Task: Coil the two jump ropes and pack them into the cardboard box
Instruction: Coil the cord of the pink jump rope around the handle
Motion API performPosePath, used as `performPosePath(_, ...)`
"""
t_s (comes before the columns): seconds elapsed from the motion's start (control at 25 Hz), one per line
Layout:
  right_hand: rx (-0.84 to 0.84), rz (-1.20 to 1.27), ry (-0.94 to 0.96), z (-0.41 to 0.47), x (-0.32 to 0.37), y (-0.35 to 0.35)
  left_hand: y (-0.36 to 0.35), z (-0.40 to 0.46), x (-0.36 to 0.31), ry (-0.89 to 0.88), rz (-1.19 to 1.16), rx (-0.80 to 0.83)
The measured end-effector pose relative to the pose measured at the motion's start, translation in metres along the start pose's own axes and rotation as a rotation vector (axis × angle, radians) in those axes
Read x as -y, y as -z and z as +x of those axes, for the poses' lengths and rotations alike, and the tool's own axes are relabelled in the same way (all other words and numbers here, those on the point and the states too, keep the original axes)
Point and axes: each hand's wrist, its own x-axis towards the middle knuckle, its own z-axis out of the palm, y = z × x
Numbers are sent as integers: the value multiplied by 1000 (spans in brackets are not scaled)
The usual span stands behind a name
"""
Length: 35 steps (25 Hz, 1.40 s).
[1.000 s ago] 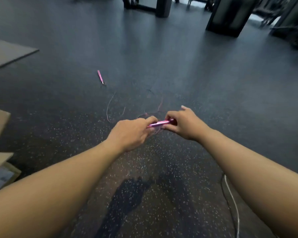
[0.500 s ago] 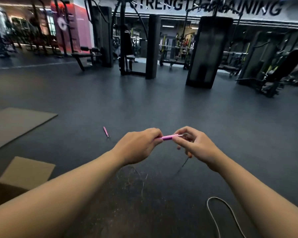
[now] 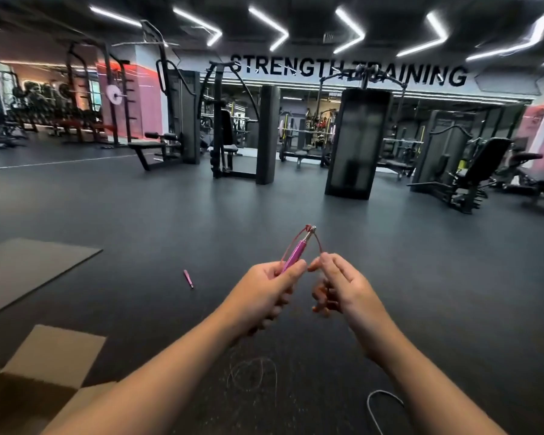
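I start from the biggest thing, the dark rubber floor (image 3: 358, 252), which fills the lower half of the view and carries everything here. At about eight o'clock, at the bottom left edge, sits the cardboard box (image 3: 29, 400), its flaps open, well apart from my hands and nearer to my left arm than to my right. A flat grey mat (image 3: 22, 271) lies on the floor at about nine o'clock. In the centre I hold the pink handle (image 3: 296, 254) with my left hand (image 3: 264, 293); the fingers are curled round its lower end, and its long axis points up and a little to the right, toward one o'clock, with the metal tip on top. From that tip the thin pink rope (image 3: 318, 244) bends down to my right hand (image 3: 343, 287), which pinches it between thumb and fingertips just beside the left hand; the other fingers are loosely bent. The rest of this rope seems to hang down to the floor, where faint loops (image 3: 252, 372) lie at six o'clock. The second pink handle (image 3: 188, 278) lies on the floor at ten o'clock from my hands, on the left side, so I judge the rope must be drawn in from there. A white rope (image 3: 383, 400), the other one I think, curves at five o'clock, near my right arm. Neither rope is coiled yet.
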Motion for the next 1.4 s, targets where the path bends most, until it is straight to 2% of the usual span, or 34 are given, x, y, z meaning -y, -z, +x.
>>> performPosePath(0.12, -16, 103, 36, -25, -8, -5, -15, -12, -2, 60, -184, 28)
performPosePath(0.36, -15, 101, 73, -41, -20, 6, -41, -20, 7, 67, -528, 71)
performPosePath(0.52, -18, 87, 25, -37, -35, 19, -46, -16, 5, 66, -769, 135)
performPosePath(0.6, 40, 45, -34, -39, -39, 17, -48, -16, 8, 22, -843, 114)
performPosePath(0.68, 165, 1, -136, -44, -42, 11, -46, -10, 12, -11, -898, 17)
performPosePath(0.8, 443, -215, -274, -59, -36, 2, -26, 1, 18, -102, -748, -149)
performPosePath(0.88, 574, -346, -248, -66, -23, -1, -6, 3, 22, -173, -443, -179)
performPosePath(0.92, 577, -381, -187, -65, -14, 0, 1, 1, 24, -185, -275, -152)
performPosePath(1.0, 463, -436, -34, -54, 6, 7, 4, -8, 27, -150, -40, -36)
performPosePath(1.04, 357, -444, 37, -45, 16, 12, 0, -14, 27, -115, -2, 25)
performPosePath(1.12, 127, -462, 134, -28, 25, 23, -12, -23, 25, -60, -37, 108)
performPosePath(1.2, -38, -484, 141, -18, 20, 28, -18, -26, 23, -53, -33, 109)
performPosePath(1.32, -140, -516, 147, -12, 4, 24, -13, -22, 22, -60, -45, 101)
performPosePath(1.4, -72, -437, 146, -15, 0, 22, -10, -20, 22, -46, -142, 123)
